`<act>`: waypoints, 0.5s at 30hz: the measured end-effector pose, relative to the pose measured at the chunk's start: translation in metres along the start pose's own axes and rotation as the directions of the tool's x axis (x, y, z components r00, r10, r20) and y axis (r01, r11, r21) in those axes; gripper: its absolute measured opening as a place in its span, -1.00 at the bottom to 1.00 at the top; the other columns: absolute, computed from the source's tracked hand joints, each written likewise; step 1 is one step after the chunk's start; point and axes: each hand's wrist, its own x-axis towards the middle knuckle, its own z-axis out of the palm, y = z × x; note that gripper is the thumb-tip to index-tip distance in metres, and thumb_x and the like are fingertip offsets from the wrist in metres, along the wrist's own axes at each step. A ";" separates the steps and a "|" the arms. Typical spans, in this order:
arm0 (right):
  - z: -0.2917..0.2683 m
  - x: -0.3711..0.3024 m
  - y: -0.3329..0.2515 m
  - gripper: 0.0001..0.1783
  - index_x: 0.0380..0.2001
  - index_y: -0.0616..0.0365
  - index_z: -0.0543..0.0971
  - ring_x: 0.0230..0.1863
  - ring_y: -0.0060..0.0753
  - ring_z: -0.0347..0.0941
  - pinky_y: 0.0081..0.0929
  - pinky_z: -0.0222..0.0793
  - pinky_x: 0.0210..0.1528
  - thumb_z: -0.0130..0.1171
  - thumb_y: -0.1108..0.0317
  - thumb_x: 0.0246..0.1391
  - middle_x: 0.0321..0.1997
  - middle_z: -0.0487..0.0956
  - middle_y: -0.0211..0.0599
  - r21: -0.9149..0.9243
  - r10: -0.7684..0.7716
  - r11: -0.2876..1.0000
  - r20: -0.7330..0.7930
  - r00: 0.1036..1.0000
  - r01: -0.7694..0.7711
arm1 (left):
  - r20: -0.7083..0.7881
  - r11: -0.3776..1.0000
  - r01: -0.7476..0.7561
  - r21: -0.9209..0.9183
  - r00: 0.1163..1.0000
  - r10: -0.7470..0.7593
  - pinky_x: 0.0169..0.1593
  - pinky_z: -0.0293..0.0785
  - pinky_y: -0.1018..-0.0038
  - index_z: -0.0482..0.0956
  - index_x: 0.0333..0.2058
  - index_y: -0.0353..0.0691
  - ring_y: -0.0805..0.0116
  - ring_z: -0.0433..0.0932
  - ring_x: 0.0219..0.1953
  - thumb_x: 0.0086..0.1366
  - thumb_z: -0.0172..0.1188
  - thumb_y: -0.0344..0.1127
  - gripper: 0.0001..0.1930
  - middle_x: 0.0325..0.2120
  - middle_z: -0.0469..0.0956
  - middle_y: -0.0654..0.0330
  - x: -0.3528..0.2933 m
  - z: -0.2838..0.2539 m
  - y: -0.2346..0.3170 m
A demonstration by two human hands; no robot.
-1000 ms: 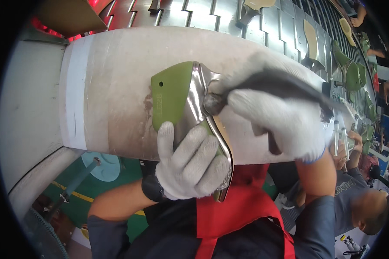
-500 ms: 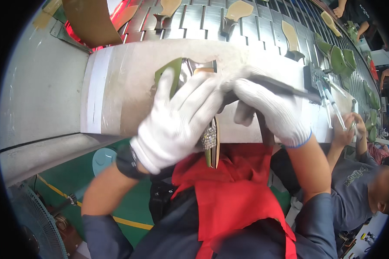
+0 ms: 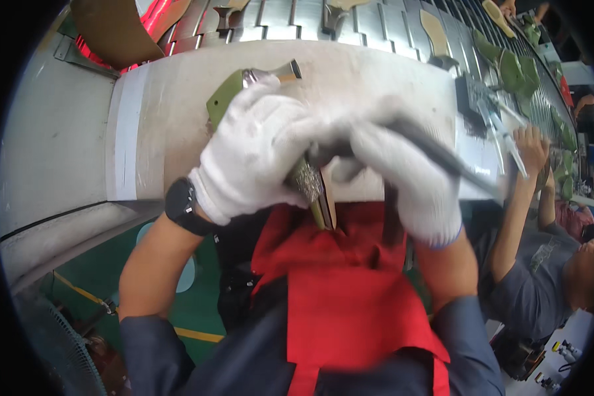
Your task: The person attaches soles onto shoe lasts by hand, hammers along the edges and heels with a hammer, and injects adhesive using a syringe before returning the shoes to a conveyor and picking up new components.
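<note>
The green shoe (image 3: 307, 181) lies partly under the left of the hands (image 3: 251, 142).

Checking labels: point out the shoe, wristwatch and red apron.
Shoe (image 3: 225, 98): head view, on its green panel.
Wristwatch (image 3: 180, 200): head view, on its dark case.
Red apron (image 3: 350, 310): head view, on its chest panel.

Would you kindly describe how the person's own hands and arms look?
The left hand and right hand wear white knit gloves, the right cuff edged in blue. A black wristwatch is worn on the left. The forearms are bare below short, dark grey-blue sleeves.
</note>
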 end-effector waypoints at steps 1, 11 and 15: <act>-0.008 0.007 0.001 -0.66 -0.03 0.39 0.70 -0.16 -0.37 0.69 -0.39 0.58 0.03 0.06 0.32 0.52 -0.12 0.78 -0.13 -0.041 -0.051 0.998 0.024 0.998 0.052 | 0.015 1.000 0.008 0.009 1.000 -0.008 0.43 0.39 -0.10 0.61 0.08 -0.13 0.07 0.70 0.04 -0.44 0.77 -0.08 -0.04 -0.10 0.68 0.16 0.001 -0.002 0.002; 0.006 -0.052 0.006 -0.80 -0.13 0.34 0.72 -0.43 -0.48 0.62 -0.52 0.52 -0.29 0.16 0.44 0.46 -0.39 0.72 -0.24 0.432 0.195 0.893 -0.126 0.973 -0.123 | -0.009 0.998 0.010 0.061 1.000 -0.010 0.44 0.37 -0.07 0.61 0.05 -0.10 0.08 0.67 0.09 -0.38 0.79 -0.04 -0.09 -0.05 0.68 0.17 0.001 0.006 0.014; -0.012 -0.036 -0.005 -0.74 -0.08 0.34 0.60 -0.40 -0.50 0.57 -0.44 0.57 -0.27 0.06 0.33 0.44 -0.08 0.78 0.11 -0.096 0.003 0.995 -0.086 0.996 -0.011 | -0.018 0.998 -0.018 0.059 1.000 0.019 0.41 0.39 -0.06 0.60 0.02 -0.09 0.08 0.67 0.08 -0.34 0.79 -0.01 -0.13 -0.07 0.67 0.18 0.004 0.005 0.008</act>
